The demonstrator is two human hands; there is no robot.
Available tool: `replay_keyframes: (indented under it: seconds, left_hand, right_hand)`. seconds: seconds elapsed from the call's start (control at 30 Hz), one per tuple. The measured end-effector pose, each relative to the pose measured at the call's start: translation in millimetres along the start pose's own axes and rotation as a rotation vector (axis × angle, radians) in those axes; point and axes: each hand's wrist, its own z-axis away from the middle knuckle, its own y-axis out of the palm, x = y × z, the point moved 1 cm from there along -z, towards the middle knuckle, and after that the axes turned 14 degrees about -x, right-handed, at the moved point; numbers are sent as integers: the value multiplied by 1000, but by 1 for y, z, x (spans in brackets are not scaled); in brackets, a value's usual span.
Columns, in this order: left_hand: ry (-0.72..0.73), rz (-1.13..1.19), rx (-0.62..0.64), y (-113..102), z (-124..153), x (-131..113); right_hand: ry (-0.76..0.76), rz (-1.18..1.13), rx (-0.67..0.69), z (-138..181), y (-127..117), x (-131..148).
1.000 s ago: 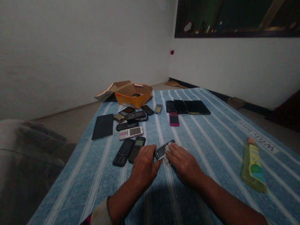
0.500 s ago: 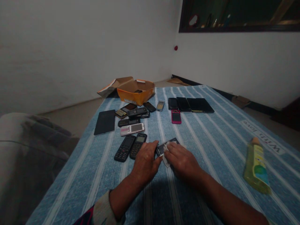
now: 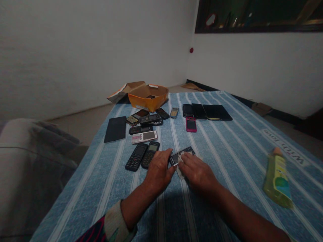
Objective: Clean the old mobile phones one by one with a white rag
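Observation:
A small grey keypad phone [image 3: 182,154] lies on the blue striped cloth [image 3: 227,148]. My left hand [image 3: 158,170] grips its near end, fingers curled round it. My right hand [image 3: 196,172] presses a white wipe [image 3: 179,170] against the phone's face, fingers pinched on the wipe. Two black keypad phones [image 3: 142,155] lie side by side just left of my left hand.
Several more phones are heaped farther back by an open orange cardboard box [image 3: 147,96]. A black tablet [image 3: 115,128] lies at the left. A row of dark smartphones [image 3: 207,112] and a pink phone [image 3: 191,124] lie beyond. A yellow-green bottle [image 3: 277,178] lies at right.
Both hands stay on the small phone; the right hand has shifted the wipe slightly over it. The view has drifted a little to the left and down.

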Motion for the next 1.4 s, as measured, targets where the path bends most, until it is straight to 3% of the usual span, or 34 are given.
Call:
replay_keyframes:
  seconds: [0.4, 0.67, 0.83, 1.1, 1.4]
  left_hand:
    - [36, 31, -15, 3, -1, 5]
    - [16, 54, -9, 5, 0, 4]
    - [57, 75, -28, 7, 2, 8]
    - [74, 79, -44, 9, 1, 1]
    - [116, 73, -70, 9, 2, 3]
  right_hand:
    - [-55, -13, -86, -5, 14, 13]
    - [54, -92, -28, -8, 9, 7]
    - [32, -169, -24, -13, 14, 18]
    - [79, -66, 2, -16, 10, 10]
    - [51, -131, 22, -22, 12, 21]
